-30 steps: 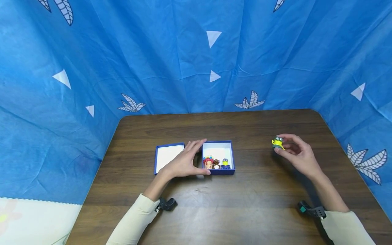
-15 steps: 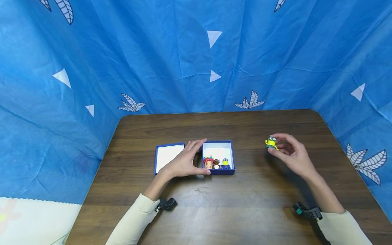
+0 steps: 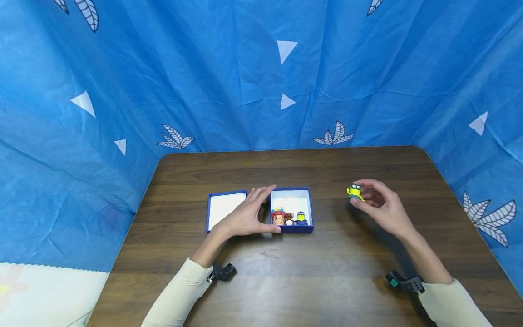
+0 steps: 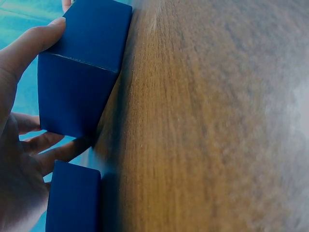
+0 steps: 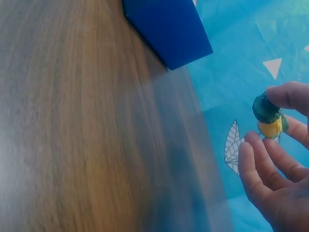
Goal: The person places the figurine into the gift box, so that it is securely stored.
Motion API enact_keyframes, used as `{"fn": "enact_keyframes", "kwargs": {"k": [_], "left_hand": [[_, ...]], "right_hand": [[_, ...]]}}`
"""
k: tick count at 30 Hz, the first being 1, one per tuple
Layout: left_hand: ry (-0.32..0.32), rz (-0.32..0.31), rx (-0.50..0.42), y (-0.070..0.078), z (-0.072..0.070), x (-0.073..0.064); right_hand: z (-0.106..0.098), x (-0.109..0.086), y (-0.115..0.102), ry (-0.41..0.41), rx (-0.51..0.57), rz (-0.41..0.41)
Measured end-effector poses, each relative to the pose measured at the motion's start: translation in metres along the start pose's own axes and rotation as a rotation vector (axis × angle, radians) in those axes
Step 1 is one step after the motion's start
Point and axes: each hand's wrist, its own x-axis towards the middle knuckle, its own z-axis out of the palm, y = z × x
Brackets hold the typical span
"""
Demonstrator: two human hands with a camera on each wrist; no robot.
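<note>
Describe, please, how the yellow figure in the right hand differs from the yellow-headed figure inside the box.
Place: the held figure is pinched in the right hand, above the table; the boxed figure is in the open box, at the right end of a row of three. Colour: the held figure's lower part is mostly green, the boxed figure's is dark blue. Both show yellow higher up.

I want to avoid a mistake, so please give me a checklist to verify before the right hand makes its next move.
1. Right hand holds the Minion figurine: ok.
2. Minion figurine upright: ok.
3. Left hand holds the blue box at its left side: ok.
4. Box lid off, lying left of the blue box: ok.
5. Bare space behind the three figurines inside: ok.
6. Minion figurine above the blue box: not ok, it is to the right.
</note>
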Motion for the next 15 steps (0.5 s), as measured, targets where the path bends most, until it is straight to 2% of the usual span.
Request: {"fn": "enact_keyframes", "kwargs": {"k": [15], "left_hand": [[0.004,0.005,0.004,0.000,0.000,-0.001]], "right_hand": [[0.018,0.000,-0.009,-0.069,-0.050,0.035]]}}
